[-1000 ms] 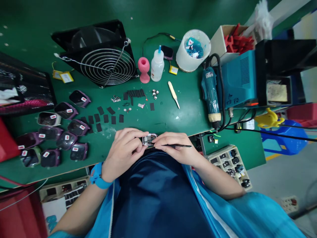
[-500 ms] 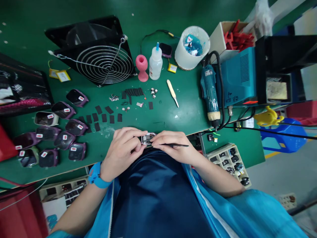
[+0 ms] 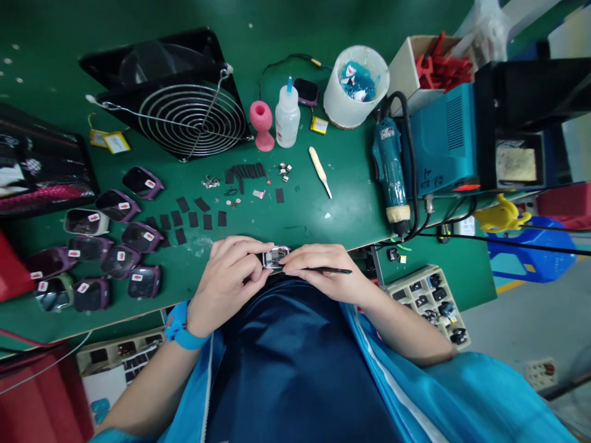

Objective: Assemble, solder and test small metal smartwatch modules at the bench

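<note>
My left hand [image 3: 235,267] is closed around the left side of a small open watch case [image 3: 276,256], at the front edge of the bench. Bare metallic inner parts show in the case. My right hand [image 3: 318,267] meets the case from the right, fingers pinched on slim black tweezers [image 3: 330,270]. Their back end sticks out to the right past the hand; the tips are hidden by my fingers. Beyond my hands lie black rectangular pads [image 3: 194,220], a strip of rolled black pieces [image 3: 248,171] and small metal parts [image 3: 211,182].
Several labelled watches [image 3: 87,249] lie on the left. At the back stand a fan [image 3: 198,123], a pink holder [image 3: 263,126], a dropper bottle [image 3: 287,120] and a white tub [image 3: 335,101]. A beige-handled tool [image 3: 318,165] and an electric screwdriver [image 3: 391,166] lie to the right.
Hands, watch case and tweezers keep almost the same position. The view has shifted very slightly.
</note>
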`<move>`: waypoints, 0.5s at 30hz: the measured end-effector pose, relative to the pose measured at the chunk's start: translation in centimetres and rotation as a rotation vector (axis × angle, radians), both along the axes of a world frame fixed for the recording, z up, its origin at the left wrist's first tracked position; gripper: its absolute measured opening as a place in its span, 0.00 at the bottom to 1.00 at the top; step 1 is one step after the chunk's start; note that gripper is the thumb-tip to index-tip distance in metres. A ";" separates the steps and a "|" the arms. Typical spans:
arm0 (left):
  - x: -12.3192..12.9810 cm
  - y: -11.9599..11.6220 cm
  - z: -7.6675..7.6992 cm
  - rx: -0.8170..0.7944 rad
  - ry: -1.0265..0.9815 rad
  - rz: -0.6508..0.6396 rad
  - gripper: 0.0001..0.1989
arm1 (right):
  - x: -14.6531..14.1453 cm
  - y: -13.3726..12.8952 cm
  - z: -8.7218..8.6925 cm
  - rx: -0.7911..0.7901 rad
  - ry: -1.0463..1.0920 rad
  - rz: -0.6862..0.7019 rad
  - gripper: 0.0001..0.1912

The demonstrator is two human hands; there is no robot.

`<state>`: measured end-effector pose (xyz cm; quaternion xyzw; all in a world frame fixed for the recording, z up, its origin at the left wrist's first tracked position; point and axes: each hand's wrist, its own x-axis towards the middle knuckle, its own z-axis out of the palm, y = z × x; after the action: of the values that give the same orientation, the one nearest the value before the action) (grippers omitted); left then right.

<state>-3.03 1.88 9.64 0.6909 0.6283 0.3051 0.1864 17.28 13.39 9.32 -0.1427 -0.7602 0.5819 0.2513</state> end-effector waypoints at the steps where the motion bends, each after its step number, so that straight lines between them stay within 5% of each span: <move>1: 0.0 0.0 0.0 -0.003 0.000 -0.002 0.17 | 0.0 0.0 0.0 0.003 0.001 0.001 0.05; 9: 0.0 0.1 0.1 0.016 0.003 -0.015 0.17 | -0.1 -0.2 0.1 -0.007 0.003 -0.032 0.04; 15: 0.1 -0.1 -0.2 0.023 0.010 -0.002 0.17 | 0.3 -0.7 -0.1 0.170 -0.022 -0.016 0.06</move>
<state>-2.97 1.78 9.47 0.6953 0.6248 0.3088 0.1755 17.56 12.68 9.21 -0.1334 -0.8083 0.5118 0.2587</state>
